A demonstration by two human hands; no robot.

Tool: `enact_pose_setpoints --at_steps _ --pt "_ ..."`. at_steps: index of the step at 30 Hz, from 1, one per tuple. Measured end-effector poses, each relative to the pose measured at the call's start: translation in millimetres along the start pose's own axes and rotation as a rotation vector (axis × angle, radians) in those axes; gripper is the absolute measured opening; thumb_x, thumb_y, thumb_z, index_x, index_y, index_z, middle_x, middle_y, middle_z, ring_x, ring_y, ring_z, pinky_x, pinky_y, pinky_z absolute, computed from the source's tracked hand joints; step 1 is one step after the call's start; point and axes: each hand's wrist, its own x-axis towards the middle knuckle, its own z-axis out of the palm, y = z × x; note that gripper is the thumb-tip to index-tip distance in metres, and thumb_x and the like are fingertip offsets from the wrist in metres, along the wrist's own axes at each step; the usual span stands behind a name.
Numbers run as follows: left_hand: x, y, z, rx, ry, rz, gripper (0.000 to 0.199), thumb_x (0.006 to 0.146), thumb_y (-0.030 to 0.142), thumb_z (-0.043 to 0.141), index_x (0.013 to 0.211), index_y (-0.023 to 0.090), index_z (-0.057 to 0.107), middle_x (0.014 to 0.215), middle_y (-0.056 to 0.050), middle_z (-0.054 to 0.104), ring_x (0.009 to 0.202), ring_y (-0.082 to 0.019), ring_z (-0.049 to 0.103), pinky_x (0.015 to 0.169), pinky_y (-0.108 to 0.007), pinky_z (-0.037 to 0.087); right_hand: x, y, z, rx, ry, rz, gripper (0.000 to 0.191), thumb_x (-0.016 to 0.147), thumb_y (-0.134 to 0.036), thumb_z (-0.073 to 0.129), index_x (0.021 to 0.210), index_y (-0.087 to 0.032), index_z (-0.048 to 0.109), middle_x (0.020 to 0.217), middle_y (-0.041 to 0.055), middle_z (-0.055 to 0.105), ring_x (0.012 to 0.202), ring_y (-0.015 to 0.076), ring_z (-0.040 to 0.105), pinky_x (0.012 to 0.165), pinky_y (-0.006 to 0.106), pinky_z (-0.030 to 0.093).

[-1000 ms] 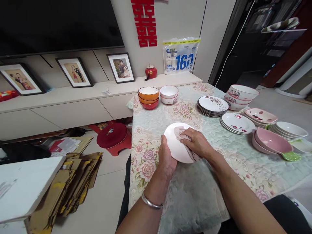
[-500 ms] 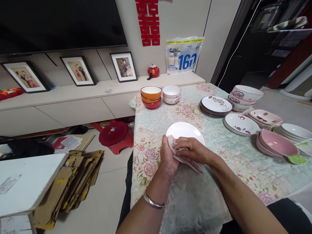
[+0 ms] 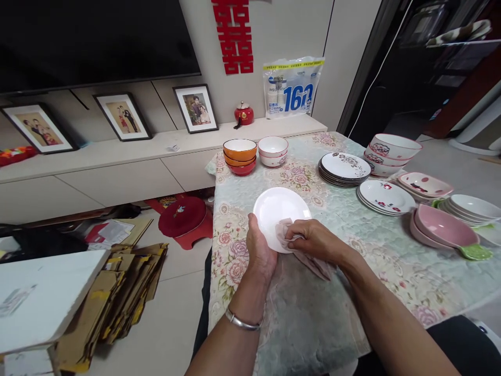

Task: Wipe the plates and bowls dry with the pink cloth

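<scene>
A plain white plate is held tilted over the near part of the table. My left hand grips its lower left edge, thumb along the rim and the other fingers hidden beneath. Bunched in the fingers of my right hand is a pale pink cloth, pressed against the plate's lower right face. The cloth's loose end hangs down below the hand. Beyond the plate stand orange bowls stacked on a red one and white bowls with pink rims.
On the right of the flowered tablecloth are dark-rimmed plates, floral plates, tall patterned bowls and pink leaf-handled bowls. Left of the table are a red stool, flattened cardboard and a white box.
The plate has shifted left and tipped up toward me, showing more of its face. My right hand and the cloth have moved from the near left rim toward the lower right.
</scene>
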Motion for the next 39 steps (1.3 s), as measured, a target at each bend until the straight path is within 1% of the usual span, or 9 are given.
enact_pose_setpoints --at_steps 4,7,11,14,21,30,34,36,39 --pt "-2 0 -0.6 0.042 0.011 -0.021 0.046 0.092 0.050 0.049 0.096 0.009 0.070 0.089 -0.011 0.074 0.073 -0.020 0.070 0.068 -0.030 0.056 5 -13 11 0.106 0.045 -0.081 0.008 0.081 -0.016 0.067 0.085 -0.021 0.072 0.087 -0.0012 0.068 0.081 0.0142 0.061 0.075 0.024 0.042" --pt "-5 1 -1.5 0.087 0.034 -0.052 0.045 0.090 0.051 0.053 0.089 0.009 0.070 0.074 -0.007 0.071 0.062 -0.018 0.067 0.063 -0.029 0.054 6 -18 13 0.193 -0.006 -0.121 0.005 0.082 -0.020 0.067 0.086 -0.021 0.071 0.087 -0.0012 0.068 0.080 0.0141 0.061 0.075 0.024 0.044" --pt "-7 0 -0.6 0.049 0.023 -0.044 0.044 0.093 0.048 0.049 0.101 0.010 0.070 0.090 -0.010 0.074 0.075 -0.021 0.071 0.069 -0.031 0.056 2 -10 4 0.174 -0.100 -0.084 0.006 0.081 -0.020 0.066 0.083 -0.022 0.071 0.084 -0.0022 0.069 0.080 0.0152 0.061 0.074 0.025 0.044" --pt "-7 1 0.7 0.034 0.031 -0.038 0.044 0.094 0.046 0.047 0.106 0.011 0.069 0.099 -0.012 0.075 0.083 -0.024 0.073 0.075 -0.035 0.057 -2 -1 -4 0.112 -0.099 -0.002 0.007 0.080 -0.020 0.065 0.081 -0.022 0.071 0.083 -0.0026 0.069 0.080 0.0159 0.061 0.074 0.025 0.043" --pt "-4 5 -1.0 0.059 0.087 0.011 0.048 0.095 0.048 0.046 0.120 0.012 0.065 0.097 -0.011 0.076 0.078 -0.023 0.073 0.078 -0.038 0.058 -2 7 -8 -0.163 0.099 0.158 0.006 0.081 -0.023 0.063 0.081 -0.021 0.068 0.086 0.0019 0.069 0.080 0.0179 0.059 0.070 0.027 0.038" --pt "10 14 -7.4 -0.027 0.204 0.111 0.054 0.095 0.049 0.044 0.137 0.016 0.056 0.114 -0.012 0.073 0.099 -0.024 0.072 0.082 -0.036 0.058 -1 8 -7 -0.362 0.234 0.285 0.009 0.086 -0.026 0.057 0.082 -0.020 0.063 0.079 0.0037 0.065 0.072 0.0177 0.055 0.063 0.027 0.032" --pt "13 22 -7.8 -0.074 0.223 0.109 0.053 0.096 0.047 0.041 0.138 0.018 0.055 0.122 -0.011 0.070 0.106 -0.025 0.069 0.085 -0.038 0.057 1 15 -2 -0.350 0.252 0.247 0.019 0.090 -0.027 0.051 0.082 -0.020 0.066 0.083 0.0060 0.065 0.078 0.0196 0.057 0.069 0.029 0.038" --pt "13 24 -7.4 -0.091 0.212 0.095 0.050 0.097 0.045 0.038 0.135 0.018 0.058 0.126 -0.010 0.068 0.111 -0.025 0.067 0.087 -0.038 0.057 3 18 0 -0.303 0.358 0.193 0.023 0.092 -0.026 0.047 0.087 -0.020 0.069 0.092 0.0085 0.067 0.090 0.0220 0.058 0.079 0.032 0.042" --pt "13 22 -6.8 -0.113 0.139 0.057 0.049 0.097 0.045 0.038 0.131 0.018 0.062 0.129 -0.010 0.067 0.114 -0.024 0.065 0.090 -0.037 0.055 4 18 -3 -0.191 0.615 0.121 0.027 0.093 -0.029 0.045 0.098 -0.019 0.070 0.104 0.0109 0.068 0.105 0.0256 0.057 0.095 0.040 0.041"
